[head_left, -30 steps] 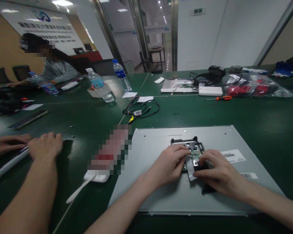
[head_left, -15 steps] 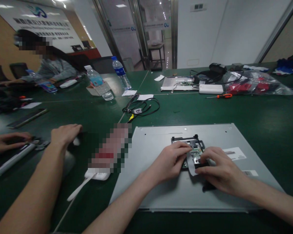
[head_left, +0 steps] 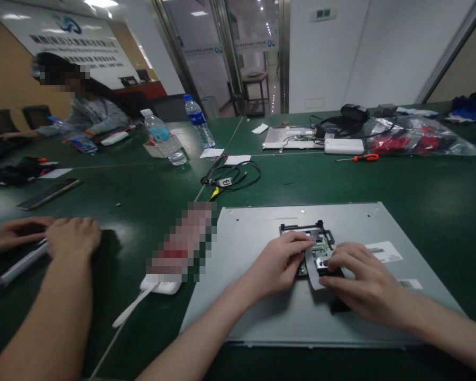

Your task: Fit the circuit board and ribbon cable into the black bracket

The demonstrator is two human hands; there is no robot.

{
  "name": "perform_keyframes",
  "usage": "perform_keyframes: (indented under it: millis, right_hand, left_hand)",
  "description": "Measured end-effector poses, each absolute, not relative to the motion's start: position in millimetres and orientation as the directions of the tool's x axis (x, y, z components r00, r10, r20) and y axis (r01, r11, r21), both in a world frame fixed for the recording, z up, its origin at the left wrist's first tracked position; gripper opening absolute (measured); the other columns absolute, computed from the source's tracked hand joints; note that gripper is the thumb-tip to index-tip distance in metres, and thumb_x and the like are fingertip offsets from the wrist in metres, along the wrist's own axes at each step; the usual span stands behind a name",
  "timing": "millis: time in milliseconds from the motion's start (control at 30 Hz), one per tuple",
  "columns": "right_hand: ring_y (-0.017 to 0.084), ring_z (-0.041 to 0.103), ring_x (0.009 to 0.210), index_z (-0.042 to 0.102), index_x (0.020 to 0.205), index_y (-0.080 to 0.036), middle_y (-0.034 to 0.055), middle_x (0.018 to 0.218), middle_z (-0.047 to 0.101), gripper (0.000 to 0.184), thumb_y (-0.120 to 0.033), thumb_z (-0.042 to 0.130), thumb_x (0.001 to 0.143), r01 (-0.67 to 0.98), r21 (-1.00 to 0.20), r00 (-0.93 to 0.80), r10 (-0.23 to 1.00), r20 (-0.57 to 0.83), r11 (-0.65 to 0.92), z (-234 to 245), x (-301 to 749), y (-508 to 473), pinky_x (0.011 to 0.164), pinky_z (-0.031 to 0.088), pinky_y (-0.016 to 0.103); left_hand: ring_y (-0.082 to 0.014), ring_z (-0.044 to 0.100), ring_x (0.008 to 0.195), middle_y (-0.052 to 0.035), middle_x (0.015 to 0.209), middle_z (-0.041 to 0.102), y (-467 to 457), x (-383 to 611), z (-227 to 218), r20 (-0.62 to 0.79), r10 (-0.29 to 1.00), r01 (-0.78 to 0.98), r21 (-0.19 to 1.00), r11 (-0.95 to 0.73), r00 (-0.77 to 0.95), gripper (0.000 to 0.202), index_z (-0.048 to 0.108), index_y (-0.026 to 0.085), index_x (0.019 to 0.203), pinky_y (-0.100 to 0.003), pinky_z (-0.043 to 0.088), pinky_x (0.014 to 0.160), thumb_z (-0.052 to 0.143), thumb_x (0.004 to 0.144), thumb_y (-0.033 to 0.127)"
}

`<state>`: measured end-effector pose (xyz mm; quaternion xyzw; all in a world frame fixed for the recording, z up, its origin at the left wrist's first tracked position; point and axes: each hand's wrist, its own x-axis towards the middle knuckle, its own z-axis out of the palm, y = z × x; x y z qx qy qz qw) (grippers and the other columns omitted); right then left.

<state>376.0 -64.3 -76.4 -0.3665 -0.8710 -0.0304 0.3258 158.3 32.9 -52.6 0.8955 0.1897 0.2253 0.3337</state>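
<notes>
A small electronic assembly (head_left: 316, 236), with a green circuit board and a black frame, rests on a large flat silver panel (head_left: 257, 317). Closed at its left edge is my left hand (head_left: 280, 264), thumb and fingers bent around the side. My right hand (head_left: 367, 280) pinches the assembly's right side, by a silver-and-black block. A grey flat strip (head_left: 313, 272), perhaps a ribbon cable, hangs down between both hands. Below the right hand lies a dark piece (head_left: 339, 305), partly covered by it. My fingers hide much of the board.
Left of the panel lies a white-ended device (head_left: 166, 286) with a strap. A co-worker's hands (head_left: 73, 235) hold a long pale bar (head_left: 19, 264). Beyond are coiled cables (head_left: 238, 180), bottles (head_left: 200, 121), an orange-handled screwdriver (head_left: 365, 157) and a plastic bag (head_left: 420, 137). Another person sits back left.
The co-worker's nearer hand has moved left, up to the bar and the other hand. My hands stay on the assembly, with only a slight shift of the right fingers.
</notes>
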Motion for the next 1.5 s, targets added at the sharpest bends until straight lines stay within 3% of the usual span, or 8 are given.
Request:
perform_keyframes:
  millis: [600, 1200, 1367, 1500]
  right_hand:
    - [0.025, 0.056, 0.095, 0.071, 0.099, -0.024, 0.0079, 0.099, 0.062, 0.024, -0.011, 0.056, 0.087, 0.695, -0.246, -0.489, 0.695, 0.528, 0.676, -80.3, 373.4, -64.6, 0.085, 0.046, 0.044]
    - [0.024, 0.055, 0.092, 0.069, 0.096, -0.018, 0.0093, 0.093, 0.062, 0.024, -0.008, 0.048, 0.09, 0.679, -0.23, -0.496, 0.666, 0.557, 0.697, -71.2, 368.2, -64.2, 0.087, 0.044, 0.043]
    - [0.023, 0.054, 0.091, 0.067, 0.094, -0.016, 0.0088, 0.093, 0.062, 0.019, -0.008, 0.05, 0.088, 0.676, -0.236, -0.484, 0.663, 0.572, 0.698, -76.0, 368.4, -64.3, 0.089, 0.044, 0.042]
    - [0.023, 0.053, 0.09, 0.066, 0.09, -0.017, 0.0078, 0.092, 0.061, 0.016, -0.009, 0.052, 0.088, 0.684, -0.227, -0.483, 0.664, 0.57, 0.693, -78.6, 367.2, -63.1, 0.088, 0.044, 0.041]
  left_hand:
    - [-0.0221, 0.059, 0.116, -0.0116, 0.124, 0.063, 32.2, 159.9, -50.8, 0.249, 0.48, 0.201, 0.68, -0.705, 0.841, 0.036, 0.062, 0.016, 0.122, -0.044, 0.052, 0.1, 0.049, 0.09, 0.004]
    - [-0.021, 0.059, 0.116, -0.0101, 0.125, 0.062, 34.5, 157.6, -50.1, 0.278, 0.491, 0.183, 0.691, -0.699, 0.826, 0.038, 0.062, 0.018, 0.123, -0.042, 0.051, 0.101, 0.049, 0.09, 0.003]
    - [-0.0205, 0.059, 0.113, -0.0095, 0.121, 0.063, 35.0, 156.9, -49.7, 0.287, 0.49, 0.211, 0.648, -0.732, 0.823, 0.036, 0.063, 0.019, 0.121, -0.04, 0.051, 0.097, 0.053, 0.089, 0.005]
    - [-0.0233, 0.059, 0.106, -0.0082, 0.112, 0.066, 35.3, 157.0, -50.0, 0.318, 0.532, 0.306, 0.547, -0.779, 0.785, 0.026, 0.066, 0.019, 0.111, -0.044, 0.049, 0.092, 0.059, 0.088, 0.01]
